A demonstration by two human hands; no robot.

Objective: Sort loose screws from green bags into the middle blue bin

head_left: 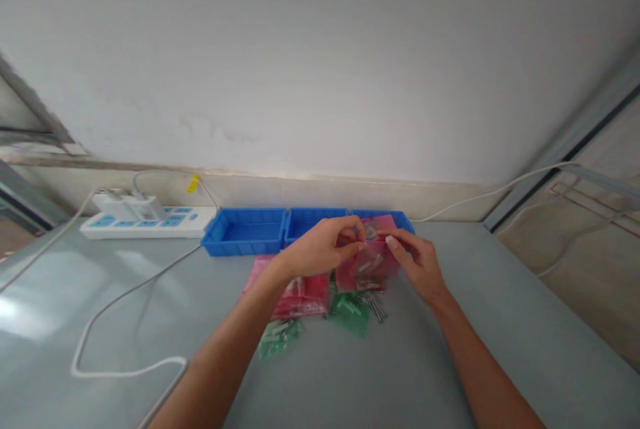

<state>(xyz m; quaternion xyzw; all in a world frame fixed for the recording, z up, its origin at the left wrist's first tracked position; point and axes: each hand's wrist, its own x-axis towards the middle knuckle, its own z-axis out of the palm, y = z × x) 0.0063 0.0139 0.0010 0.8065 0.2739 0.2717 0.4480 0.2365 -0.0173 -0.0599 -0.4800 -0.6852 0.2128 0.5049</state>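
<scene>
A translucent pink plastic bag point(371, 261) with small pale parts inside is held up between my hands. The fingertips of my left hand point(330, 242) are closed in a pinch at its upper left edge. At the upper right edge, the thumb and fingers of my right hand point(416, 261) grip the same bag. Below lie a green bag point(350, 322) and several loose metal screws point(376, 305). More pink bags point(314, 292) are spread under my left wrist, partly hidden by it. Another green bag point(280, 339) with small parts sits nearer to me.
Three blue trays stand in a row against the wall: a left tray point(243, 249), a middle tray point(320, 211) and a right tray point(407, 221). A white power strip point(150, 232) with plugs lies at the left. A white cable point(83, 342) winds across the grey table point(400, 375).
</scene>
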